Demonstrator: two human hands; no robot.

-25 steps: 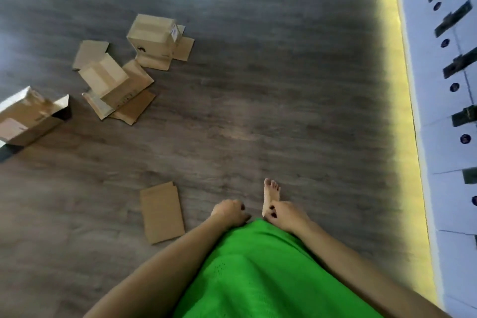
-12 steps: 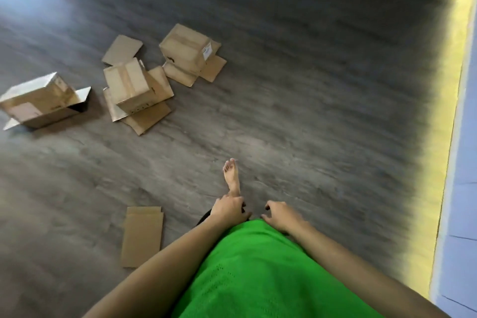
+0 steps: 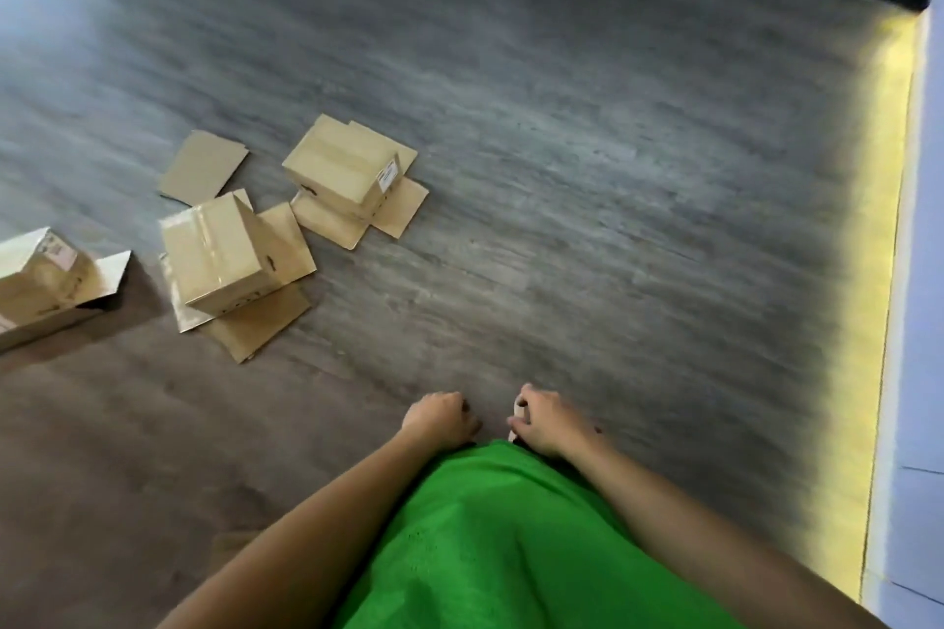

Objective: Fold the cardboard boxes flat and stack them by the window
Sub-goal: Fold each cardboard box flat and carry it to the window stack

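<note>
looking down past a green garment [image 3: 511, 541], i see my left hand [image 3: 439, 419] and right hand [image 3: 549, 421] low in the view, side by side and just apart above the grey wood floor [image 3: 587, 169]. the left hand's fingers [image 3: 462, 416] are curled in loosely and i see nothing in them. the right hand's fingers [image 3: 521, 406] are curled too; something small and pale shows at their tips, but i cannot tell whether they hold it or it lies beyond them.

the cardboard boxes are all well ahead and to the left of my fingers, none of them touched. nearest is a taped box [image 3: 217, 261], still standing in shape, with its flaps spread on the floor round it. beyond it and a little to the right stands a second box [image 3: 339, 169] with a white label on its side, also resting on splayed flaps. far to the left, cut by the frame edge, a third box [image 3: 48, 286] lies tilted with one end open. a flat cardboard sheet [image 3: 202, 166] lies on the floor behind the nearest box, apart from it.

off to the right of my right fingers, a yellow strip of light [image 3: 889, 271] runs along the floor beside a pale wall [image 3: 924, 245].
</note>
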